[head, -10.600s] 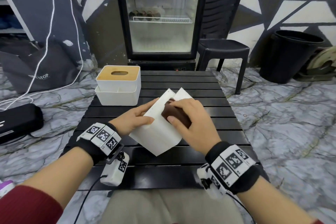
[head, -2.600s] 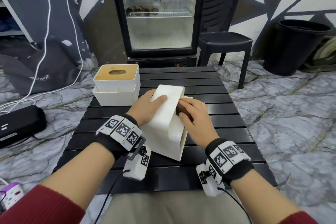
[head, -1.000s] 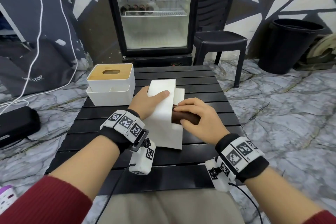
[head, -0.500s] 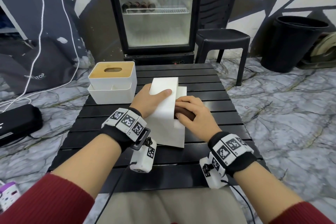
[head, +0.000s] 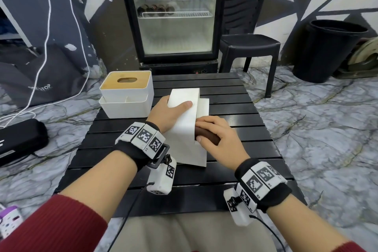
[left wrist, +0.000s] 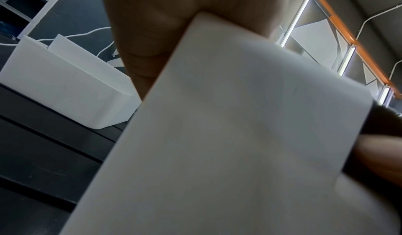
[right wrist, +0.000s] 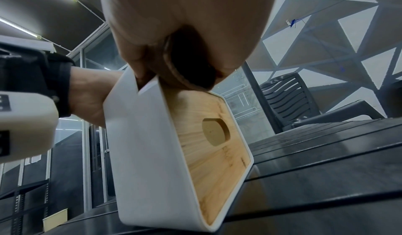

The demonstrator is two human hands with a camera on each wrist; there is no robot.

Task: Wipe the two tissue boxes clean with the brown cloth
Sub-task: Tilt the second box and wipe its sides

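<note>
A white tissue box stands tipped on its side at the middle of the black slatted table, its wooden lid with an oval slot facing right. My left hand grips the box from the left, thumb over its upper face. My right hand holds the rolled brown cloth against the box's right side near the top edge; in the right wrist view the cloth is dark between my fingers. The second white tissue box, wooden lid up, sits upright at the table's back left.
A glass-door fridge stands behind the table, with a black plastic stool and a black bin to its right. White cables and a black case lie on the marble floor at left.
Over the last second my right hand slid the cloth back and forth along the box's right side. Earlier, the box lay flatter and was turned further upright by my left hand.
</note>
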